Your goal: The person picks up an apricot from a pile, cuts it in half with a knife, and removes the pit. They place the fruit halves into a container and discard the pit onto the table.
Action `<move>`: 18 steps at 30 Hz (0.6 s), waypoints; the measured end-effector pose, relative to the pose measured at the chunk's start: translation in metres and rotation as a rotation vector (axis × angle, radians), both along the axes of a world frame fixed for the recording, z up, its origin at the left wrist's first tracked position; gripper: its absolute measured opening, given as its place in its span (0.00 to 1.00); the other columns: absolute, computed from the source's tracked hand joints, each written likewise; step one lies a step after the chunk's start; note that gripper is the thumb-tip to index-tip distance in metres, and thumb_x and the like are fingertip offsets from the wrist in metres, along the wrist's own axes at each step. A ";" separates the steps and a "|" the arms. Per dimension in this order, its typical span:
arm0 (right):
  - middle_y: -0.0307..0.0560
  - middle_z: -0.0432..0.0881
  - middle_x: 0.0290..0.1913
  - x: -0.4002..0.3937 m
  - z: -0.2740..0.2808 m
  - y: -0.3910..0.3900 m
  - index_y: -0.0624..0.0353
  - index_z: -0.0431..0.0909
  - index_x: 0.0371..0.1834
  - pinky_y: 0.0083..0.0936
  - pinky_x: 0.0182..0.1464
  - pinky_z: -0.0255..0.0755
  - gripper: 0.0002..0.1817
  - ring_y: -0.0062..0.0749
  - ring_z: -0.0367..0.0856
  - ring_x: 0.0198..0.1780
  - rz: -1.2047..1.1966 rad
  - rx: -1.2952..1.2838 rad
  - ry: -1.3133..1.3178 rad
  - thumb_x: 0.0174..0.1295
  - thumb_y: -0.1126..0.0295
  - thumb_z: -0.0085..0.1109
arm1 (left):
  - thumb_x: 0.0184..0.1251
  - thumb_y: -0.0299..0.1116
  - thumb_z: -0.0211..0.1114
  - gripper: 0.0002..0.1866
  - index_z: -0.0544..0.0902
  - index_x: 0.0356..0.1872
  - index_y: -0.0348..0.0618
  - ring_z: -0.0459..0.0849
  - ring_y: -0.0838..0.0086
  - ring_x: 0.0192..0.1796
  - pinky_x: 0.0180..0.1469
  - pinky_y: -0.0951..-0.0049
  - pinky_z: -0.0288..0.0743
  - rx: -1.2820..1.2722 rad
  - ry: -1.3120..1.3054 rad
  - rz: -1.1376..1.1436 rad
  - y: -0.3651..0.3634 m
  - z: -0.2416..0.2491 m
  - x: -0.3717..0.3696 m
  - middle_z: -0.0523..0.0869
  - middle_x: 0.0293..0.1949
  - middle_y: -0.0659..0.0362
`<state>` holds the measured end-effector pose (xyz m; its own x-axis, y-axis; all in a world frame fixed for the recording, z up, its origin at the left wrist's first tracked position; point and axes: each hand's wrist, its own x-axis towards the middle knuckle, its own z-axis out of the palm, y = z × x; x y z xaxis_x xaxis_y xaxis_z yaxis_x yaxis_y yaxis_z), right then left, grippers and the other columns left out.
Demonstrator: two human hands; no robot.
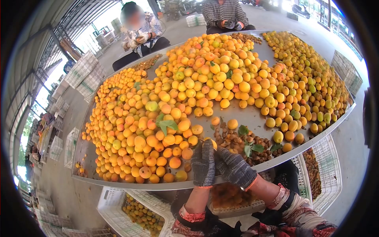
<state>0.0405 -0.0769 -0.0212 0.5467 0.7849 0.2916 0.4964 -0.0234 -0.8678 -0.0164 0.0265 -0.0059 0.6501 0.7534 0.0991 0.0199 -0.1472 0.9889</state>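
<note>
Close to the metal table's front edge, my left hand [203,164] in a grey knit glove is closed around an apricot [213,143], whose orange skin shows past the fingertips. My right hand [236,168], gloved alike, meets it from the right with its fingers bent in on the same fruit; my fingers hide most of it. Left of my hands spreads a big heap of apricots [138,142]. Just beyond my right hand lies a pile of brown pits [258,148] with green leaves [248,150] on it.
The metal tabletop [246,116] has a raised rim. Smaller, greener apricots [312,79] cover its right side. White crates below hold apricots [144,215] and brown pits [312,170]. Two people [140,33] [225,17] sit across the table. Stacked crates [85,73] stand at left.
</note>
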 end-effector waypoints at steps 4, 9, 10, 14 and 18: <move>0.47 0.77 0.44 0.005 0.008 0.006 0.65 0.72 0.48 0.25 0.46 0.72 0.12 0.32 0.76 0.45 0.123 0.171 0.967 0.61 0.79 0.49 | 0.68 0.40 0.50 0.18 0.76 0.44 0.31 0.77 0.70 0.36 0.40 0.72 0.70 -0.099 -0.052 0.042 0.001 -0.002 0.004 0.81 0.34 0.52; 0.49 0.77 0.45 0.009 0.019 -0.015 0.66 0.69 0.50 0.27 0.44 0.73 0.15 0.35 0.77 0.45 0.044 0.113 0.012 0.60 0.73 0.53 | 0.67 0.38 0.50 0.18 0.74 0.48 0.33 0.77 0.69 0.41 0.44 0.72 0.70 -0.345 0.031 0.074 0.008 0.015 0.006 0.79 0.41 0.49; 0.49 0.76 0.46 0.005 0.023 -0.021 0.65 0.69 0.52 0.27 0.45 0.73 0.16 0.33 0.77 0.46 0.058 0.106 0.770 0.61 0.72 0.53 | 0.65 0.34 0.52 0.17 0.72 0.50 0.33 0.77 0.67 0.44 0.46 0.71 0.71 -0.328 0.099 0.065 0.010 0.023 0.004 0.78 0.44 0.48; 0.52 0.75 0.49 0.032 0.038 -0.029 0.61 0.68 0.54 0.30 0.47 0.72 0.21 0.35 0.77 0.47 0.051 0.301 0.832 0.57 0.68 0.58 | 0.63 0.42 0.56 0.21 0.73 0.49 0.35 0.76 0.71 0.37 0.37 0.72 0.71 0.027 0.057 -0.175 0.026 -0.041 -0.005 0.79 0.38 0.54; 0.49 0.75 0.52 0.043 0.058 -0.017 0.56 0.69 0.55 0.31 0.50 0.69 0.26 0.37 0.74 0.51 0.095 -0.024 0.043 0.53 0.65 0.63 | 0.51 0.24 0.59 0.25 0.69 0.55 0.38 0.76 0.56 0.45 0.47 0.62 0.70 0.967 -0.081 -0.305 0.018 -0.019 -0.006 0.76 0.46 0.45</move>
